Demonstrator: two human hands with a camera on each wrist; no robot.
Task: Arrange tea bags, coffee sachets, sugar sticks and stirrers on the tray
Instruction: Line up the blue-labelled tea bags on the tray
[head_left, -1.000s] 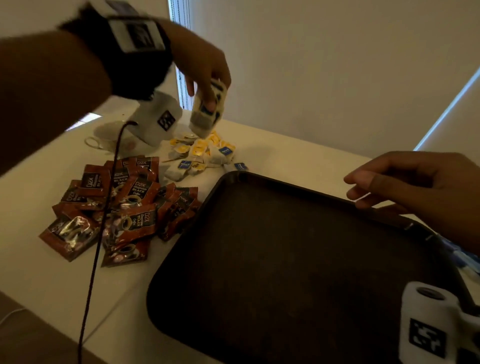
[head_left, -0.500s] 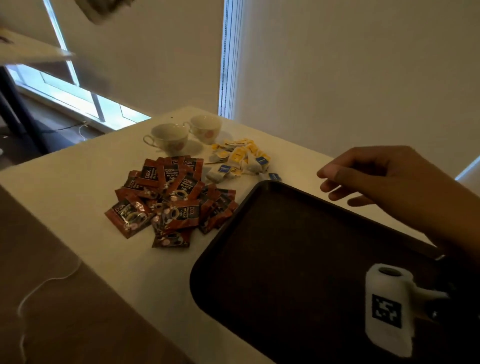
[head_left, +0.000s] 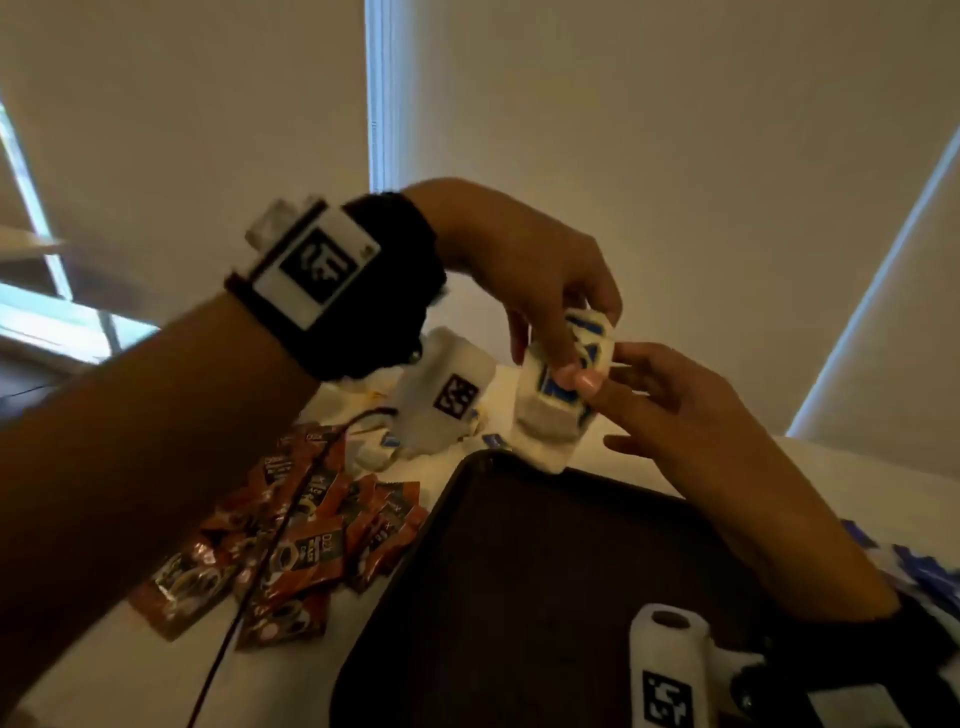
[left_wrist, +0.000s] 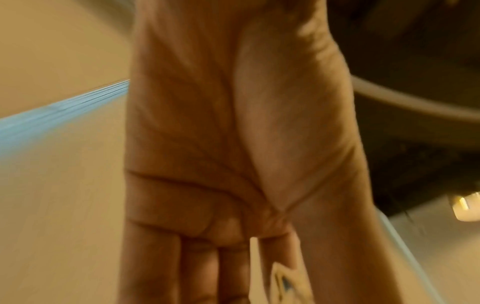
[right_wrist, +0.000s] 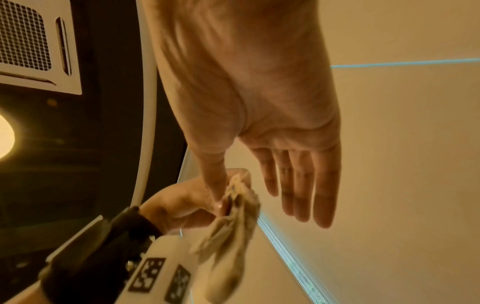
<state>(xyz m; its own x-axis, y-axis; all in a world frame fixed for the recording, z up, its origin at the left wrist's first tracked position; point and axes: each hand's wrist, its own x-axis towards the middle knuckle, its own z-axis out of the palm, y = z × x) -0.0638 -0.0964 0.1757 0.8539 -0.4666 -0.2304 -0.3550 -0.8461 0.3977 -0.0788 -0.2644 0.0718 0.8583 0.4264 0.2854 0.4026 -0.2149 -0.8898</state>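
Your left hand (head_left: 540, 291) pinches the bunch of tea bags (head_left: 563, 384) at frame centre, hanging lengthwise over the tray's (head_left: 519, 597) far rim, your open right hand (head_left: 670, 395) touching its right side

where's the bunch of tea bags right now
In the head view, the bunch of tea bags is in the air above the far edge of the dark tray, held by the left hand, with the right hand's thumb touching it.
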